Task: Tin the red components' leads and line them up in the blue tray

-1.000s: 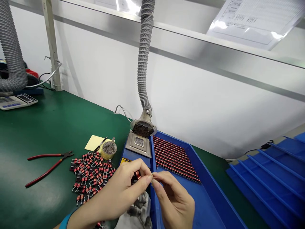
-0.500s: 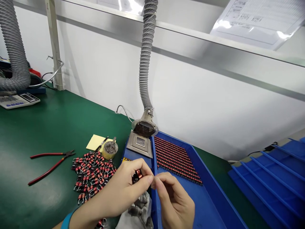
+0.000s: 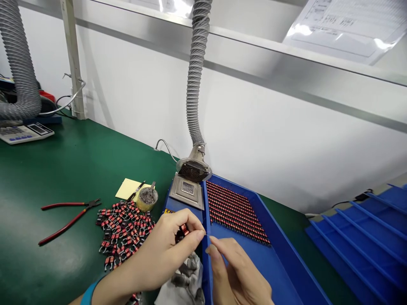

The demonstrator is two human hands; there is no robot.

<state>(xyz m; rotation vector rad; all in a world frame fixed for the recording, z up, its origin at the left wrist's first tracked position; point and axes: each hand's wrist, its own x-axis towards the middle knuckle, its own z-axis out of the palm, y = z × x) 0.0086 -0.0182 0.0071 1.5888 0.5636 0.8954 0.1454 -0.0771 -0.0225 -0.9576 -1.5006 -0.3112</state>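
Two hands meet low in the head view, fingertips almost touching. The left hand [image 3: 165, 254] is pinched tight on a little red-and-black coil [image 3: 182, 231], thumb and forefinger clamped round it. A hair-thin wire [image 3: 207, 235] pokes out past those fingertips toward the other hand. My guess is it's held right at the tips so the wire end stays free to get at. The right hand [image 3: 237, 273] has thumb and forefinger drawn together just beside the wire end. Can't tell if they actually grip it, it's too fine to see.

Just left of the left fingers sits a loose pile [image 3: 124, 231] of the same coils, handy for grabbing. Red pliers [image 3: 68, 218] lie further out and a small pot [image 3: 146, 199] stands beyond the pile. Below the left fingers there's a rag [image 3: 184, 281]. Past the right fingers a blue tray [image 3: 280, 271] holds neat rows [image 3: 237, 212] of coils. Straight ahead of both sets of fingertips, a metal plate [image 3: 187, 190] sits under a grey hose [image 3: 195, 84]
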